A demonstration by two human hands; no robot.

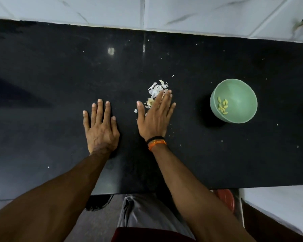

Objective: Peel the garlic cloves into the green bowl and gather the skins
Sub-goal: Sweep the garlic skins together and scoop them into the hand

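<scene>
Right hand (155, 117) flat on skins (156, 89) — green bowl (241, 89) well apart.

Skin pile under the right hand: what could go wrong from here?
1. The garlic skins are thin and loose; a quick sweep by the flat right hand could scatter them rather than gather them. Small flecks already dot the black counter.
2. The green bowl with the peeled cloves sits to the right of the pile; skins pushed that way could reach it.
3. The left hand lies flat apart from the pile, so nothing blocks skins sliding left.
</scene>
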